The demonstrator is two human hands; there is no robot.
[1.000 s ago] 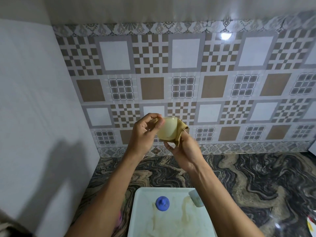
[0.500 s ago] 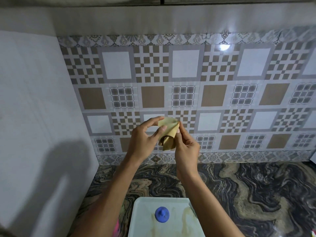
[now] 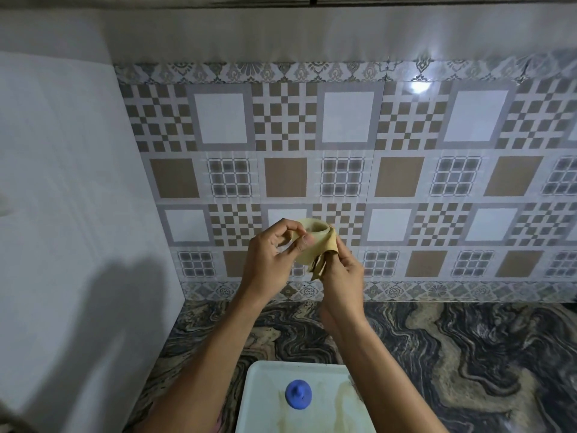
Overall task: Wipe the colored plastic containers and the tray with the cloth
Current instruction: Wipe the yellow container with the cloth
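Two hands work high above the tray [image 3: 265, 379]. The left hand [image 3: 271, 257] pinches the yellow container [image 3: 304, 257], now turned so its mouth shows. The cloth [image 3: 326, 254] hangs on its right side, gripped by the right hand [image 3: 343, 276]. I judge the inside comes next.

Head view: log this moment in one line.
step: wiping pale container | left hand: grips container | right hand: holds cloth to it | tray: stained, blue piece on it
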